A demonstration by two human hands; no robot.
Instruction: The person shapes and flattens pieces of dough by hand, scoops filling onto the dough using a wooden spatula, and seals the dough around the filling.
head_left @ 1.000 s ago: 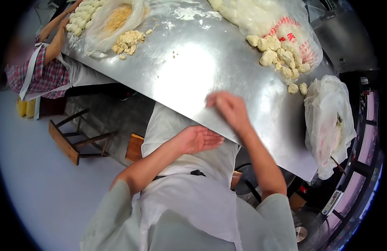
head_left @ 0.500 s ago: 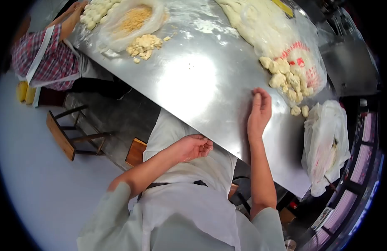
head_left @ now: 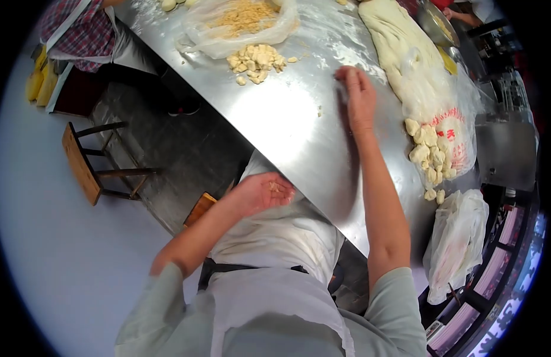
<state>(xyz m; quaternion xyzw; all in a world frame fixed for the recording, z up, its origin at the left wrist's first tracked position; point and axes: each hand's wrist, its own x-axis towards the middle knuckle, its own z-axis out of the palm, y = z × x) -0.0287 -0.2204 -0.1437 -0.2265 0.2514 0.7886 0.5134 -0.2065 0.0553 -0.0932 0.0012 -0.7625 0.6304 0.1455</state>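
Your metal bench (head_left: 293, 113) is the largest thing here, running diagonally from the upper left to the lower right. On its far right part lies the long slab of dough (head_left: 385, 35), its lower end going under clear plastic printed in red. Toward the far left sits an open clear bag (head_left: 195, 30) holding yellowish crumbly filling (head_left: 242, 19). By the bench's right corner is a white plastic bag (head_left: 458, 241), bunched and upright. A wooden stool (head_left: 82, 163) stands on the floor to your left.

The pale dough lumps (head_left: 429, 152) are heaped against the printed plastic, two of them just beside the white bag. A heap of crumbly pieces (head_left: 256, 61) lies right in front of the open bag.

Your right hand (head_left: 357, 98) is over the bench between the two heaps, fingers loosely bent and gripping nothing visible; you cannot tell whether it touches the metal. Your left hand (head_left: 266, 193) is palm up at the near edge, half open and cupped, with small pale crumbs (head_left: 275, 187) on it. Tiny bits (head_left: 319, 111) lie on the metal left of your right hand.
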